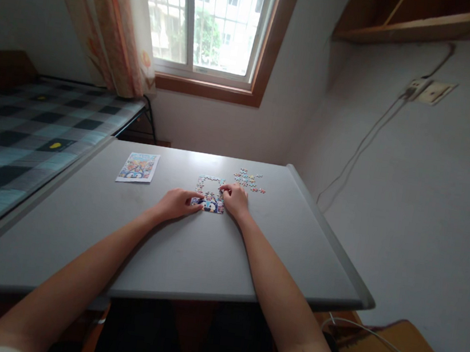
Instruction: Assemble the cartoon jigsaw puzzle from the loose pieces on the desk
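Note:
A partly joined jigsaw puzzle (210, 193) lies near the middle of the grey table (190, 251). My left hand (177, 203) rests on the table at the puzzle's left lower corner, fingers curled and touching its edge. My right hand (235, 199) lies on the puzzle's right side, its fingers pinched together over a piece; what they hold is too small to make out. Several loose puzzle pieces (249, 180) are scattered just beyond the right hand.
A colourful picture card (138, 167) lies on the table to the left. A bed with a checked cover (15, 135) adjoins the table's left edge. The wall is close on the right, with a socket (430, 91) and cable. A window (207, 22) is ahead.

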A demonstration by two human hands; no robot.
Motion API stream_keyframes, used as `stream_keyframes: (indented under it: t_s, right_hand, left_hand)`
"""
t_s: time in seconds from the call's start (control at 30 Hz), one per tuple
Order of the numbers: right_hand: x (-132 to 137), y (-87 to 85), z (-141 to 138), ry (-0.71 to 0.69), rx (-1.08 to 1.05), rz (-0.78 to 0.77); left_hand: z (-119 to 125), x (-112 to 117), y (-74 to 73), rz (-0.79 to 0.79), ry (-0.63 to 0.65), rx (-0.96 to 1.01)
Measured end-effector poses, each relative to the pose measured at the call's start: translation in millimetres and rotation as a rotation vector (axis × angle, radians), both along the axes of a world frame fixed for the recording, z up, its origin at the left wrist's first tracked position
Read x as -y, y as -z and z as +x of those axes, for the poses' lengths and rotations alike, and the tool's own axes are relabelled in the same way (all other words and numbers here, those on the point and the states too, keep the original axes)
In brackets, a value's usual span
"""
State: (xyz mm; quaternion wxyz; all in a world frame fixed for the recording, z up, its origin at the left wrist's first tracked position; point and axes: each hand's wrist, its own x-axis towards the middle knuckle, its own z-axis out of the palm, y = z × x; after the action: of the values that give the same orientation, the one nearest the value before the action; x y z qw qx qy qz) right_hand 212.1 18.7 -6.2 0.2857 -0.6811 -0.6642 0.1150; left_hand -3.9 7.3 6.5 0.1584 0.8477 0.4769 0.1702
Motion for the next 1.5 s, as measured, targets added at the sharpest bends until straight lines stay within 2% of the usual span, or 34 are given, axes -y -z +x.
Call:
stream_keyframes:
  t_s: [0.8, 1.07, 1.17, 1.27, 1.5]
  right_hand:
    - [-2.1, 2.1, 1.3, -0.005, -0.009, -0.009]
    - [-4.8, 5.9, 1.5, 0.0, -0.023, 0.047]
    - [-8.8, 5.7, 10.8, 0.044, -0.027, 0.11]
    - [-11.9, 3.9, 24.7, 0.152, 0.002, 0.134]
    - [-9.9, 2.7, 35.3, 0.209, 0.037, -0.003]
  left_hand:
    - [-0.4, -0.9, 0.4, 0.0, 0.001, -0.015]
    - [-0.7, -1.1, 1.0, 0.01, 0.0, -0.005]
    - [-1.0, -1.3, 1.5, 0.008, 0.002, 0.003]
    - [-1.2, -2.0, 2.6, 0.009, 0.004, 0.005]
    - [-0.6, -2.7, 3.4, 0.005, -0.001, -0.002]
